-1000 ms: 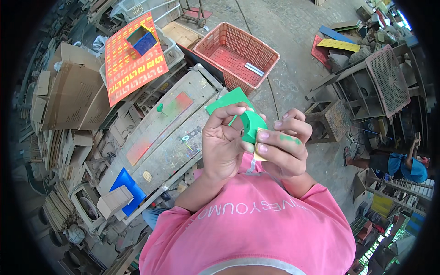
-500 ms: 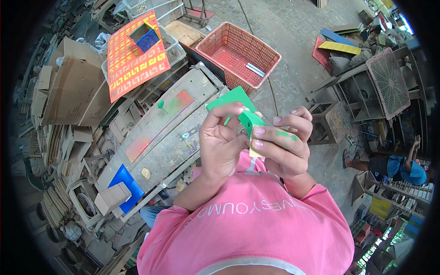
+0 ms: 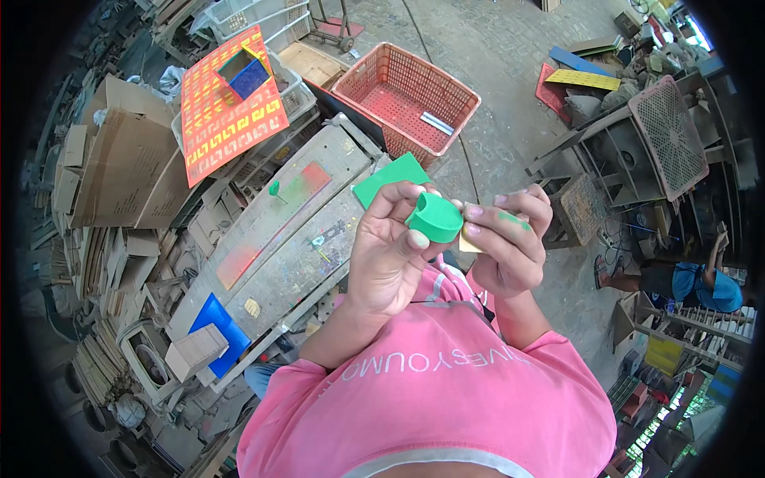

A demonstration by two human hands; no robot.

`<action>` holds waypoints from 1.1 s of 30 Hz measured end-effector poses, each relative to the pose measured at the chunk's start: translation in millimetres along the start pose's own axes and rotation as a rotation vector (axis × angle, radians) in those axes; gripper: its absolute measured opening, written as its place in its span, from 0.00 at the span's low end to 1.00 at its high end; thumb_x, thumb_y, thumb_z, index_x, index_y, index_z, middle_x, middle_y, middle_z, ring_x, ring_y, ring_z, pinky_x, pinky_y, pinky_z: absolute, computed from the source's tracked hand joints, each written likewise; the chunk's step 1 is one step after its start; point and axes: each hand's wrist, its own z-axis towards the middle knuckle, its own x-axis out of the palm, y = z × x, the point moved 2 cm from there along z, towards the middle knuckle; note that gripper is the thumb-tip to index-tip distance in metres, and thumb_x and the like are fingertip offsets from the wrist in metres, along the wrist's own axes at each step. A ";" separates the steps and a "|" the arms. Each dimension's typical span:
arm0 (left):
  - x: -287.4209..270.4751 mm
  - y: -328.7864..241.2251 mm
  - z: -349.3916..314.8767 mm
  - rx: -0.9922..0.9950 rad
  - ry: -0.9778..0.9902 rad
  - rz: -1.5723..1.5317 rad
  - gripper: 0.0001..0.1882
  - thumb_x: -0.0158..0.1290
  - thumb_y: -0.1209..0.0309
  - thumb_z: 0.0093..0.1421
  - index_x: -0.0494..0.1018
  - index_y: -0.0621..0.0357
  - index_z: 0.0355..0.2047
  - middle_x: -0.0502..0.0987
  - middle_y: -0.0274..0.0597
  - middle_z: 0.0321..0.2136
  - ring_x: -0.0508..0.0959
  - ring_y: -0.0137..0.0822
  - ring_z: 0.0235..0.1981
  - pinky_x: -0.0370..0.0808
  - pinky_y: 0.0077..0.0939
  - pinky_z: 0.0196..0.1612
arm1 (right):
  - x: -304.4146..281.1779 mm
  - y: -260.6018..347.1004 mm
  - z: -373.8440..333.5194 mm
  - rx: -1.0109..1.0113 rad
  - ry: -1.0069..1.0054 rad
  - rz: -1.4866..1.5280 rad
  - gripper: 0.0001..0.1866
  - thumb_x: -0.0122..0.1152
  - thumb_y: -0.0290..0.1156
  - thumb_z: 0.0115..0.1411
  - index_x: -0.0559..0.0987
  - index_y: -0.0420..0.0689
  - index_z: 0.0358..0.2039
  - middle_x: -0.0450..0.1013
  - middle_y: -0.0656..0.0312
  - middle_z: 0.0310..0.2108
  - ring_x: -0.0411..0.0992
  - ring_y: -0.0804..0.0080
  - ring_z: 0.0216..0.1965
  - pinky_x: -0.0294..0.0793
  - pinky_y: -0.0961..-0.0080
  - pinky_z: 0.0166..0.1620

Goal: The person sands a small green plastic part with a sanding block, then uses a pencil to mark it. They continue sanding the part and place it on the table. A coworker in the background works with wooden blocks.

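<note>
My left hand (image 3: 384, 267) is closed on a small green block (image 3: 435, 220) with a rounded side and a scooped hollow, holding it between thumb and fingers in front of my chest. My right hand (image 3: 511, 243) pinches a small pale-yellow piece of sandpaper (image 3: 468, 244) against the block's right end; the fingers cover most of that piece. Green paint marks one right finger. Beyond my left hand lies a flat green board (image 3: 390, 180), partly hidden by the fingers.
A paint-stained workbench (image 3: 275, 275) stands to my left, bearing a blue panel (image 3: 231, 338). Past it are an orange patterned board (image 3: 203, 131) and a red plastic crate (image 3: 470, 119). Cardboard boxes (image 3: 119, 191) and wood scraps crowd the far left. A person (image 3: 705, 285) is at right.
The green block has been turned in my left hand, so its broad rounded side now shows. My right hand and the sandpaper have shifted slightly right, to the block's end.
</note>
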 end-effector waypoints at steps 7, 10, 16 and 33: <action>-0.2 3.9 -0.9 0.012 -0.001 0.067 0.23 0.59 0.80 0.51 0.63 0.60 0.46 0.68 0.44 0.46 0.72 0.42 0.51 0.76 0.33 0.51 | -5.2 1.1 -3.4 0.039 -0.063 -0.012 0.14 0.66 0.28 0.42 0.81 0.47 0.33 0.77 0.67 0.37 0.68 0.66 0.36 0.59 0.67 0.36; -2.2 2.5 1.4 0.156 0.041 0.232 0.23 0.58 0.86 0.49 0.65 0.61 0.44 0.68 0.43 0.45 0.72 0.41 0.50 0.74 0.33 0.52 | -6.8 11.5 8.9 -0.012 -0.026 0.059 0.15 0.64 0.27 0.41 0.81 0.45 0.33 0.77 0.65 0.37 0.70 0.64 0.37 0.60 0.67 0.35; -12.5 -1.4 0.4 0.366 -0.045 0.561 0.24 0.59 0.87 0.45 0.66 0.61 0.42 0.66 0.43 0.44 0.72 0.37 0.47 0.73 0.26 0.48 | -7.1 18.6 22.0 -0.062 0.186 0.126 0.16 0.60 0.28 0.41 0.81 0.43 0.35 0.76 0.63 0.38 0.69 0.66 0.37 0.64 0.66 0.39; -15.5 -7.3 10.0 -0.066 -0.006 -0.053 0.25 0.60 0.83 0.49 0.63 0.59 0.46 0.69 0.43 0.45 0.74 0.37 0.47 0.78 0.24 0.46 | 9.8 10.8 25.9 -0.063 0.106 0.188 0.19 0.63 0.20 0.41 0.81 0.42 0.38 0.76 0.58 0.42 0.67 0.66 0.35 0.66 0.69 0.37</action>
